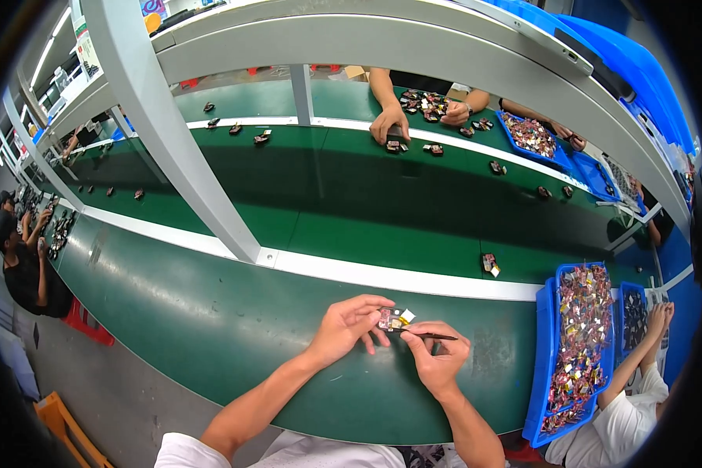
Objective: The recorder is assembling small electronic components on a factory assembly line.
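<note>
**benchnewbie:** What's going on low in the middle of the head view?

**me:** My left hand point(349, 326) pinches a small pink and yellow circuit piece point(393, 319) between thumb and fingertips, just above the green belt point(210, 312). My right hand point(437, 355) is closed narrow around a thin dark tool point(433, 336), with its tip at the piece's lower edge. Can't tell from here if it's tweezers or a pick.

**benchnewbie:** Any tips for doing it clean?

**me:** I'd say keep both wrists low near the belt so nothing shakes, hold the piece by its edges, and go light with the tip. It looks flimsy.

**benchnewbie:** And around you?

**me:** There's a blue tray point(544, 366) of the same bits at lower right, one loose piece point(489, 264) on the belt further up, and another person's hands point(388, 123) at top centre.
</note>
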{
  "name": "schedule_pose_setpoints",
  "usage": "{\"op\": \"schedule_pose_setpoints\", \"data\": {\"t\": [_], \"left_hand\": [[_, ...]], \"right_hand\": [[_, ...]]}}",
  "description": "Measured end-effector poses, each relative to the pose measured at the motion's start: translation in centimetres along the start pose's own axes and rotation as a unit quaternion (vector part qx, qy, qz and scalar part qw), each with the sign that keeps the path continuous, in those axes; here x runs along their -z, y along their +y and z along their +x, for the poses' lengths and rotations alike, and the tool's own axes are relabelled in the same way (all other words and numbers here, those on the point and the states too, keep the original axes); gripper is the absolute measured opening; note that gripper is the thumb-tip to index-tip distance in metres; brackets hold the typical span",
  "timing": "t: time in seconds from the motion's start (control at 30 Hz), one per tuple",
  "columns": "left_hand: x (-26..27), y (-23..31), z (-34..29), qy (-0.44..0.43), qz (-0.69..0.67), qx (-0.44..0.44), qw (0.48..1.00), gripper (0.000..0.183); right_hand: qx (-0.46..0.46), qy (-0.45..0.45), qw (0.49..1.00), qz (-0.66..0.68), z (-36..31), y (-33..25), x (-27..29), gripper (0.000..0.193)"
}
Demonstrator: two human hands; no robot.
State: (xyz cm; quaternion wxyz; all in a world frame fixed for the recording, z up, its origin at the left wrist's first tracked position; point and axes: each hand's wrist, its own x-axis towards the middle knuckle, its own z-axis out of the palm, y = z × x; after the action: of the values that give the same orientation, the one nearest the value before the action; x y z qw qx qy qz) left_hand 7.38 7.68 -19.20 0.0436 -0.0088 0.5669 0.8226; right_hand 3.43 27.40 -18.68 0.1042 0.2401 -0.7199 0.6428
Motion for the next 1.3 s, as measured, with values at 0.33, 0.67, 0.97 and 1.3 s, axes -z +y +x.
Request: {"op": "schedule_pose_setpoints", "data": {"t": [0.33, 0.67, 0.97, 1.3], "left_hand": [[-0.31, -0.12, -0.23, 0.006, -0.015, -0.021, 1.0, 0.031], [-0.24, -0.59, -0.36, 0.029, 0.006, -0.018, 0.999, 0.029], [-0.17, 0.09, -0.41, 0.029, 0.01, -0.015, 0.999, 0.028], [-0.09, -0.12, -0.41, 0.031, -0.001, -0.025, 0.999, 0.027]], "right_hand": [[-0.001, 0.006, 1.0, -0.001, -0.02, -0.21, -0.15, 0.01], [-0.065, -0.015, 0.997, -0.025, -0.42, 0.02, 0.1, 0.011], [-0.02, -0.001, 1.0, -0.001, -0.13, -0.03, -0.33, 0.014], [0.017, -0.03, 0.999, -0.025, -0.17, -0.47, -0.49, 0.015]]}}
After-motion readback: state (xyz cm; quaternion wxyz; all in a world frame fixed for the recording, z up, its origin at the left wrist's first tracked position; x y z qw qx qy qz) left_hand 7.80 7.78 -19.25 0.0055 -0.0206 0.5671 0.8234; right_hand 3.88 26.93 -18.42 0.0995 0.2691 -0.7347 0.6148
